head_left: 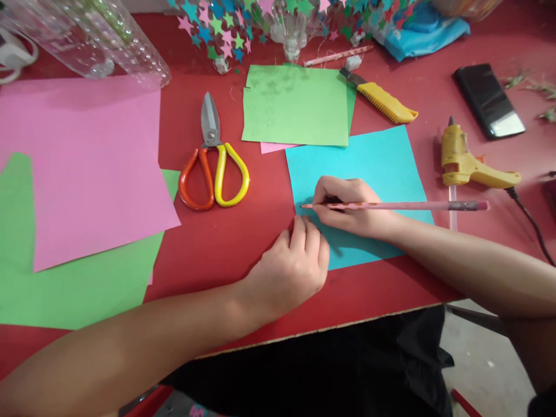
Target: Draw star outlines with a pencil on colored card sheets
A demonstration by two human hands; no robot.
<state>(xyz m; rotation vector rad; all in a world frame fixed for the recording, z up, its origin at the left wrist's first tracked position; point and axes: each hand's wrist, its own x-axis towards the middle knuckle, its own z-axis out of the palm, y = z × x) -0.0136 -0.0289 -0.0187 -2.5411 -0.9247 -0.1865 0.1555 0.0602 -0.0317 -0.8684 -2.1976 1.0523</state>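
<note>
My right hand (pixel 347 209) is closed round a pink pencil (pixel 412 205), which lies nearly level with its eraser end to the right. The pencil's tip is at the left edge of a blue sheet of paper (pixel 373 156), and the hand rests on that sheet. Just below the tip, my left hand (pixel 291 266) lies with curled fingers over the sheet's lower left edge. Its fingertips are partly hidden, so I cannot see what is under them. Scissors (pixel 211 124) with one red and one yellow handle lie left of the blue sheet.
Pink paper (pixel 95 168) overlaps green paper (pixel 78 295) on the left. Light green paper (pixel 295 107) lies behind the blue sheet, beside a yellow cutter (pixel 382 101). A glue gun (pixel 460 159) and phone (pixel 489 101) sit right. Star decorations (pixel 221 29) stand at the back.
</note>
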